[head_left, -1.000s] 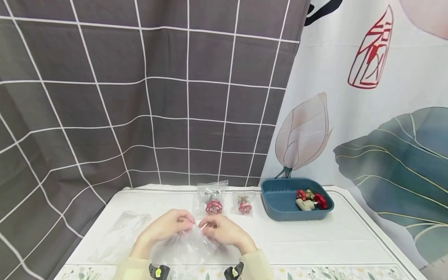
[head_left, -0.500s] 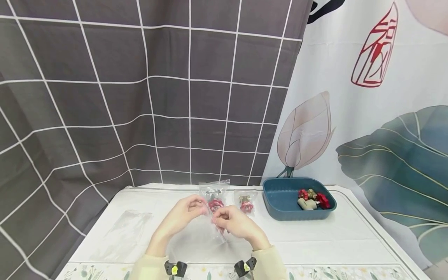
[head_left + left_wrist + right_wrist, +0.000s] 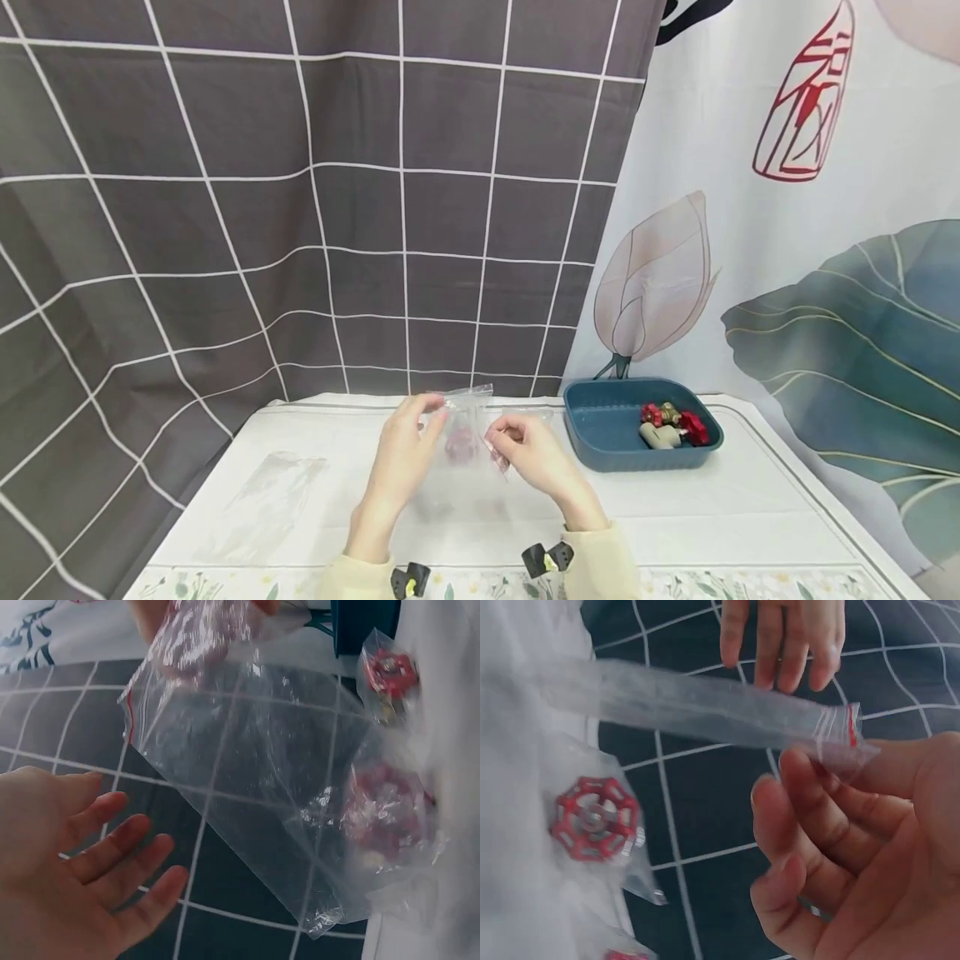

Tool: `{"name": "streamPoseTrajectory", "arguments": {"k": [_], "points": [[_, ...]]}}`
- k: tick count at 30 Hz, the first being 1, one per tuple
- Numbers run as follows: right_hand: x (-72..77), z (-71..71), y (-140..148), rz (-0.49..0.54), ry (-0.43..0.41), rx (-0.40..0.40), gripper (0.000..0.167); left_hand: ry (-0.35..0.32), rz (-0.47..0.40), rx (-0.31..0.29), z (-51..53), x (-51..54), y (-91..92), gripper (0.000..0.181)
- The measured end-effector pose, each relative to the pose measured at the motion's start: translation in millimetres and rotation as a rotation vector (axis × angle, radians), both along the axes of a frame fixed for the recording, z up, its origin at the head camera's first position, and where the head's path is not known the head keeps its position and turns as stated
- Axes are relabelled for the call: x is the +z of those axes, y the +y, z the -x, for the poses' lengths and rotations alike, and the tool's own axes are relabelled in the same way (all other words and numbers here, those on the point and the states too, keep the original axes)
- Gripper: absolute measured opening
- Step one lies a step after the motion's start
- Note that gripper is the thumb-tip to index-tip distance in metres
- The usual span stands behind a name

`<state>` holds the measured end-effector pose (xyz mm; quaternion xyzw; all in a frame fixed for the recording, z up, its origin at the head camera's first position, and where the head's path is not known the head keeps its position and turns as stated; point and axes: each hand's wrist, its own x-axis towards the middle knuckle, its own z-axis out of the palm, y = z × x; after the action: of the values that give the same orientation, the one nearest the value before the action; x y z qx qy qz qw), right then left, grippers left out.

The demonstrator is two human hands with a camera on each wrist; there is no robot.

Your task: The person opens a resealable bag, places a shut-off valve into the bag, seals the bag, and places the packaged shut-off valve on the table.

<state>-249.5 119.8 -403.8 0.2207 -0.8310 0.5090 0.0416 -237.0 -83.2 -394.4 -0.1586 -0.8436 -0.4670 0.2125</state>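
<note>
Dark grid curtain backs the far side; white-covered table forms the work surface. At left, one clear plastic bag lies flat. Next is the left hand: fingers extended, nothing held. Between the hands, a clear zip-lock bag is held up; I can make out no contents. Right hand: fingers pinch this bag near one end of its red zip line.

Governing relation: the zip-lock bag extends left of and below the pinch, its long axis running down toward the table. The right hand is in contact; the left hand is near but apart.

Beyond the hands stand the left bagged valve and right bagged valve. At right, a blue tray contains loose red-handled valves and a beige fitting.

Head view: bag outline barely legible. Left wrist view: fingertip gap and zip line distinct. Right wrist view: bag nearly edge-on, one handwheel's spokes visible.
</note>
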Motion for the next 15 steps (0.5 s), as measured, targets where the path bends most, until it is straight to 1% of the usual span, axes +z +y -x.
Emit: {"name": "streamPoseTrajectory", "arguments": {"k": [1, 3, 7, 10, 12, 15], "points": [[1.3, -0.1, 0.9, -0.001, 0.017, -0.018, 0.013, 0.012, 0.015, 0.018, -1.2, 1.7, 3.9, 0.026], [4.1, -0.6, 2.0, -0.002, 0.038, -0.053, 0.011, 0.010, 0.050, 0.051, -3.2, 5.0, 12.2, 0.028], [7.9, -3.6, 2.4, 0.014, 0.046, -0.105, 0.010, -0.039, 0.118, 0.074, -2.9, 7.6, 30.3, 0.040], [7.0, -5.0, 2.9, 0.012, 0.059, -0.137, 0.011, -0.057, 0.157, 0.080, -2.0, 5.4, 41.2, 0.039], [4.4, -5.2, 4.2, 0.002, 0.074, -0.160, 0.011, -0.053, 0.177, 0.098, -1.6, 2.2, 46.0, 0.036], [-1.3, -4.4, 8.7, -0.035, 0.079, -0.225, 0.013, -0.063, 0.178, 0.109, -2.1, -3.3, 50.6, 0.035]]}}
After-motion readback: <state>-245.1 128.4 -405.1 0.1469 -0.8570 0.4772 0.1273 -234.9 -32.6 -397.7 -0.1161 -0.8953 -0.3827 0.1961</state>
